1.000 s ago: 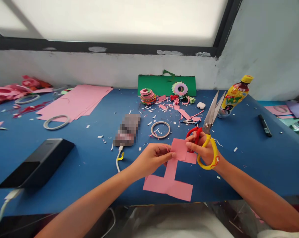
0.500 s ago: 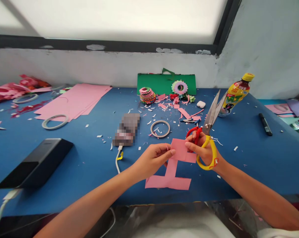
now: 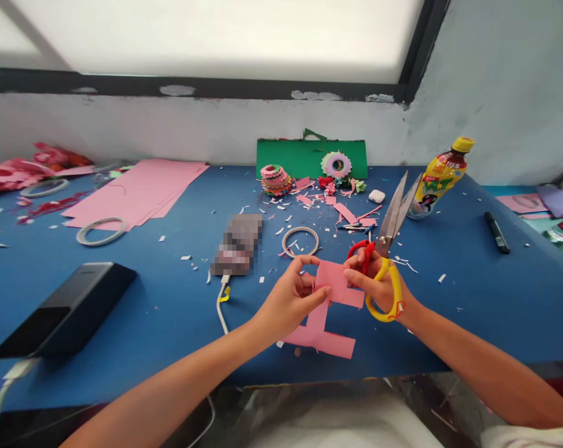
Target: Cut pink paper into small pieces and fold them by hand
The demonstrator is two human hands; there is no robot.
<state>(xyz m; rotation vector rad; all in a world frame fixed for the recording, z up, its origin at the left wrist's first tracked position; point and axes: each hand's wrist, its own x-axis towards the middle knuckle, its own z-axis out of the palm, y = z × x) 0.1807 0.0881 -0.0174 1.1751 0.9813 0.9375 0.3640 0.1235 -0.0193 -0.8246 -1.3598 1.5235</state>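
Over the near part of the blue-topped table [image 3: 169,311], the left hand [image 3: 293,298] pinches the top of a pink cut-paper shape with broad strips [image 3: 332,281] between thumb and fingers. The right hand [image 3: 374,283] pinches its other side and also carries open metal scissors with one red and one yellow handle loop [image 3: 389,239], blades pointing away. Behind them leans a yellow-capped bottle [image 3: 442,177]; its yellow label bears large green lettering ending in "T" and a dark cartoon figure, the smaller print too blurred to read. A pale tape ring [image 3: 300,242] lies just beyond the left hand.
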